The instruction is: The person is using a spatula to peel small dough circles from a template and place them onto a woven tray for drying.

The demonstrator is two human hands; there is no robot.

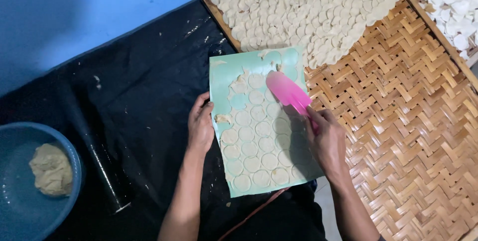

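A pale green cutting mat (224, 71) lies partly over a woven bamboo tray, covered with several round cut-out dough discs (251, 149). My left hand (200, 126) grips the mat's left edge. A pink spatula (286, 90) is held in my right hand (326, 141), and its blade rests flat on the upper part of the mat among the discs. Many more dough discs (303, 7) lie overlapping on the far part of the tray.
The woven bamboo tray (413, 121) fills the right side. A second tray with white discs (450, 2) sits at the top right. A blue bowl (20, 206) holding a dough lump (51, 170) stands at the bottom left. A dark rolling pin (97, 159) lies on black plastic sheeting (144, 81).
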